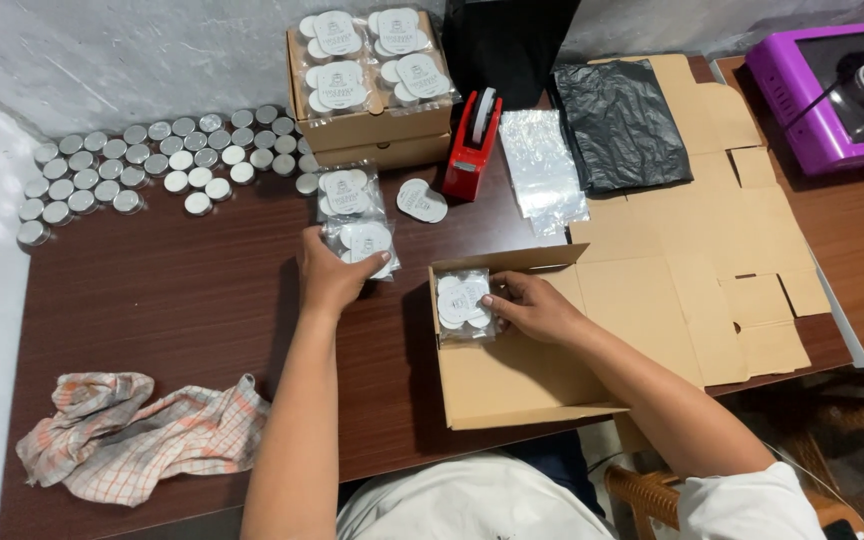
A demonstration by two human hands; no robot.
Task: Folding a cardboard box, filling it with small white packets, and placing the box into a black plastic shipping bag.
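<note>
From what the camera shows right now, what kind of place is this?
Probably a small home packing workspace. Rows of small round tins stand on a wooden table, flat cardboard box blanks lie beside a red tape dispenser, and both hands handle clear packets.

- The open cardboard box (512, 375) lies on the brown table (182, 300), at its near edge.
- The right hand (537, 305) presses a clear packet of white discs (462, 305) into the box's upper left corner.
- Left of the box, the left hand (327, 275) grips another clear packet (364, 243).
- Beyond the box stands a red tape dispenser (472, 150).
- Far left of the box lies a checked cloth (142, 435); small silver tins (152, 160) cluster beyond it.
</note>
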